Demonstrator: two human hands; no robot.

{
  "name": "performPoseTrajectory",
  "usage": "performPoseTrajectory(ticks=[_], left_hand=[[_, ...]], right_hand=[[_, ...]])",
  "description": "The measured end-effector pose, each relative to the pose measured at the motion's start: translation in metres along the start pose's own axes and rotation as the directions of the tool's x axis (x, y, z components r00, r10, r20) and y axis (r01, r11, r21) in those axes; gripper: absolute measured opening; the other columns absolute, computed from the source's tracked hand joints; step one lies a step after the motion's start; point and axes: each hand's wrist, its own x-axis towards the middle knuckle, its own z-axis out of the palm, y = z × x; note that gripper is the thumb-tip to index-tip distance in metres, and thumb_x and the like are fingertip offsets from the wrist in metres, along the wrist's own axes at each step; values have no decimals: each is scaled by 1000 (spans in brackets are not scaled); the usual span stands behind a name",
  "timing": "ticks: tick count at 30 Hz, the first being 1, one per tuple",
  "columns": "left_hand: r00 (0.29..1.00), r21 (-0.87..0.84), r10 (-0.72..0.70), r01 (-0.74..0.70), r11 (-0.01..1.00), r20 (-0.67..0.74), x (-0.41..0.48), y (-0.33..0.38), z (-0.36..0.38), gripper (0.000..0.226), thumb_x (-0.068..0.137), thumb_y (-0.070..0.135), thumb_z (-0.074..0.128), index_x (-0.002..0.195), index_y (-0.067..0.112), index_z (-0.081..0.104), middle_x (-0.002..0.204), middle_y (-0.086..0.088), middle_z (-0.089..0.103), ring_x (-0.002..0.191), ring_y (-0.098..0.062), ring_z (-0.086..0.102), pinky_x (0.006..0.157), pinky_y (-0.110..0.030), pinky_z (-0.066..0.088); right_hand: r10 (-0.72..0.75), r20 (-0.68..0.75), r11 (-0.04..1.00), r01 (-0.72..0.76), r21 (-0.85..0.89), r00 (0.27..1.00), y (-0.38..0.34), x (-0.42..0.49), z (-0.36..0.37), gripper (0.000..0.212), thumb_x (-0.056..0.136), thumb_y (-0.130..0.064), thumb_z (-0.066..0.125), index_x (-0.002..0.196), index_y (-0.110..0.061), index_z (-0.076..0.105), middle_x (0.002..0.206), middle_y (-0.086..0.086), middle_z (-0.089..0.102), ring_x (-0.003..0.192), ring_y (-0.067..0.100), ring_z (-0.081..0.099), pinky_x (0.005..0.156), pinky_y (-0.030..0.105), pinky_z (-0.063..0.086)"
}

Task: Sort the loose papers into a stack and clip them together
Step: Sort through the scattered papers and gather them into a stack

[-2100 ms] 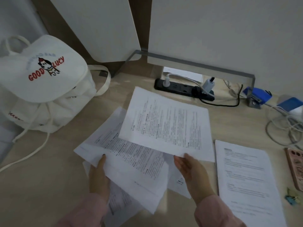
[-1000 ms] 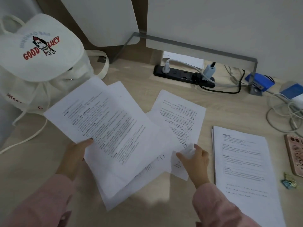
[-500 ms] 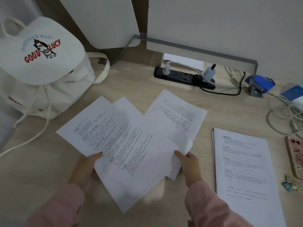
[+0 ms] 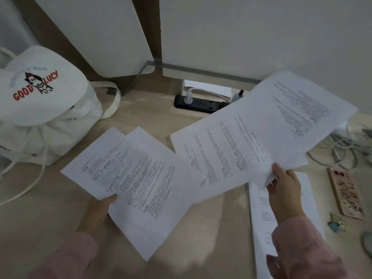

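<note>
Our left hand [image 4: 96, 210] pinches two overlapping sheets [image 4: 136, 182] at their near corner, thumb on top, low over the desk [image 4: 50, 208]. Our right hand [image 4: 285, 190] grips more sheets [image 4: 261, 133] by their near edge, lifted and fanned toward the wall. A neat stack [image 4: 261, 208] lies under our right forearm, with small clips [image 4: 335, 225] near it. The paper looks thin, light and floppy, so we judge it best held along an edge and tapped square.

Backpack [image 4: 40, 109] cut off left, stack [image 4: 259, 208] half hidden
</note>
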Motion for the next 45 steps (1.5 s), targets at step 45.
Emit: performPoseTrajectory(ticks=[45], left_hand=[[996,29,-70,68,997,62,15,9,-12,36,95,11,47,129,0,49,130,-20,55,105,-29,55,86,-40,46]], right_hand=[[38,244,990,-3,-140,969,25,-28,27,27,94,-18,48,118,-13,60,114,6,66,98,20,63,82,32,51]])
